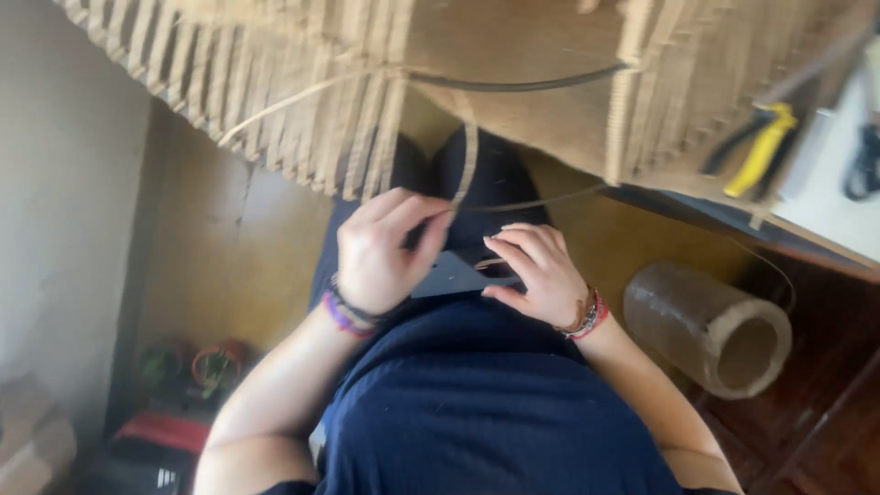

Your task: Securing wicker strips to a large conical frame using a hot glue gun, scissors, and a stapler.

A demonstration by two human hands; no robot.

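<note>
So the left hand point(378, 249) is pinched shut on a flat tan cane strip point(467, 156) hanging off the half-woven wicker panel point(302, 110) overhead, keeping it taut, while the right hand point(541, 273) curls closed around its loose end over the lap.

left hand point(376, 252) pinches cane strip point(467, 156) | right hand point(541, 275) on lap | woven panel point(513, 82) above

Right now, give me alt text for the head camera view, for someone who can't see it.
Looking down at a seated person's lap: the left hand pinches a flat cane strip from a woven cane panel above, and the right hand rests on a grey tool. A clear roll lies at right.
</note>
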